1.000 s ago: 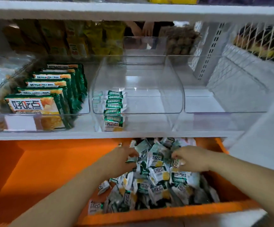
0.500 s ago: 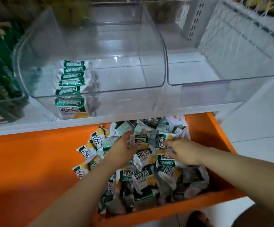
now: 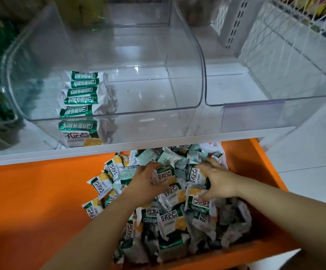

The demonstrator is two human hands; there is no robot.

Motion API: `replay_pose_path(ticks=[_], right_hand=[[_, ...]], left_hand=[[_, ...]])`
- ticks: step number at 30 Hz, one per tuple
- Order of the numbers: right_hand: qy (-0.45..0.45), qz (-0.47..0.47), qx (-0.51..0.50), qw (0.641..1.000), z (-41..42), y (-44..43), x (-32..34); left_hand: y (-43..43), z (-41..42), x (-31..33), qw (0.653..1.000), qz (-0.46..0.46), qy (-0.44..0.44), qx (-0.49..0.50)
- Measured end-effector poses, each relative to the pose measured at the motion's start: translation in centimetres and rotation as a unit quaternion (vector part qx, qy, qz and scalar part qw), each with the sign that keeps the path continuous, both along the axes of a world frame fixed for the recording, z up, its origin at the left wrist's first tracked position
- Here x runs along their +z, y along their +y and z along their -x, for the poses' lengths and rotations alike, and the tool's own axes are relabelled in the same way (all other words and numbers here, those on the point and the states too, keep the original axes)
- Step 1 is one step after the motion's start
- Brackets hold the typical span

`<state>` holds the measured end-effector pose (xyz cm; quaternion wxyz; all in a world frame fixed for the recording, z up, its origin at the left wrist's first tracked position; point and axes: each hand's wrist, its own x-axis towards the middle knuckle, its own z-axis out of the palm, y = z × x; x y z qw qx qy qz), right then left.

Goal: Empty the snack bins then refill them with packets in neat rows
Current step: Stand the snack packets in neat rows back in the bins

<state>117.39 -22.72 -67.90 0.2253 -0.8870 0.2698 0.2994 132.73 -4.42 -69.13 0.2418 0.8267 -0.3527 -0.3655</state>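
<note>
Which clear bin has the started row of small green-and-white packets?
The middle bin: packets line its left side. The bin to its right holds none.

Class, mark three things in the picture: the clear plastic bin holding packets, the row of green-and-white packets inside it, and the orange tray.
Clear plastic bin (image 3: 138,112): head view, front rim.
Row of green-and-white packets (image 3: 82,91): head view, a middle packet's green band.
Orange tray (image 3: 31,191): head view, bare floor at left.
</note>
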Motion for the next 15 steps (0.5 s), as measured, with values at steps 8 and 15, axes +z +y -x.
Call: replay_pose_path(ticks=[8, 15], right_hand=[[0.055, -0.101, -0.019, 0.993, -0.3, -0.4, -0.4], [0.031, -0.08, -0.049, 0.995, 0.8, 0.4, -1.4]], left_hand=[[-0.6, 0.3, -0.7, 0.991, -0.119, 0.035, -0.056], [-1.1, 1.1, -0.6, 0.982, -0.158, -0.057, -0.089]])
